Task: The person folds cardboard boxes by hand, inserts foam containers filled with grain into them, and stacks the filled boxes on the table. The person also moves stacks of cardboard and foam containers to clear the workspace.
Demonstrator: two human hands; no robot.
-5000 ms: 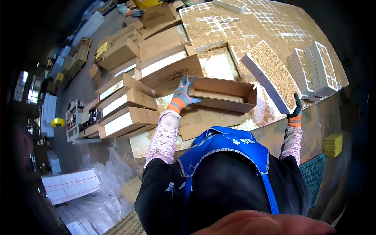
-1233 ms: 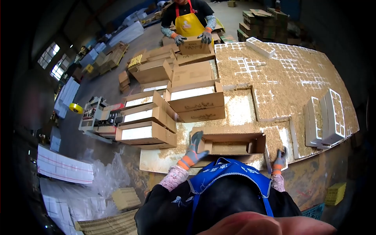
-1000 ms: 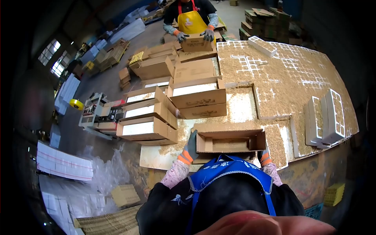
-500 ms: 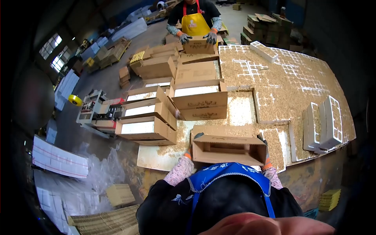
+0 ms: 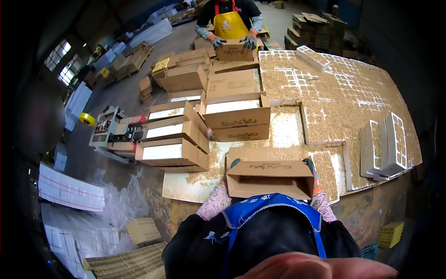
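Observation:
A brown cardboard box (image 5: 272,170) lies on its side in front of me, its open mouth facing my body and print on its upper panel. My left hand (image 5: 235,162), in a dark glove with an orange cuff, grips the box's left end. At the right end, my right hand (image 5: 310,165) has its gloved fingers over the upper corner. Most of both hands is hidden behind the cardboard. Just beyond the box, a flat cardboard flap or sheet (image 5: 265,153) rests on the table (image 5: 186,183).
Open cartons with white blocks inside, such as one carton (image 5: 237,122), stand ahead and left. Foam trays filled with brown grains (image 5: 344,97) cover the right side, with upright trays (image 5: 392,143) on top. Opposite, a co-worker (image 5: 231,25) handles another box. A tape machine (image 5: 116,135) stands left.
The box has tilted slightly, and its far-side gap no longer shows through the mouth. My right fingers now show more over its upper corner. The co-worker's box has shifted a little.

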